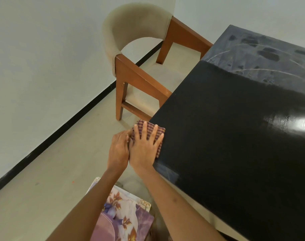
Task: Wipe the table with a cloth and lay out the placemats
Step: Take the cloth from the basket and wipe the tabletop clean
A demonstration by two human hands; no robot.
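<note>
Two hands meet at the table (235,136) edge, centre of the frame: the right hand (144,145) presses the checked cloth (149,131) with flat, spread fingers, probably to wipe; the left hand (118,146) touches the cloth's overhang, its grip unclear. Flowered placemats (120,218) wait at the bottom.

Your two forearms rise from the bottom of the frame toward its centre, bare along their whole visible length, with no sleeve, watch or band. Your left hand (118,150) and right hand (143,148) are bare too, ungloved, with short, unpainted nails and no rings.
</note>
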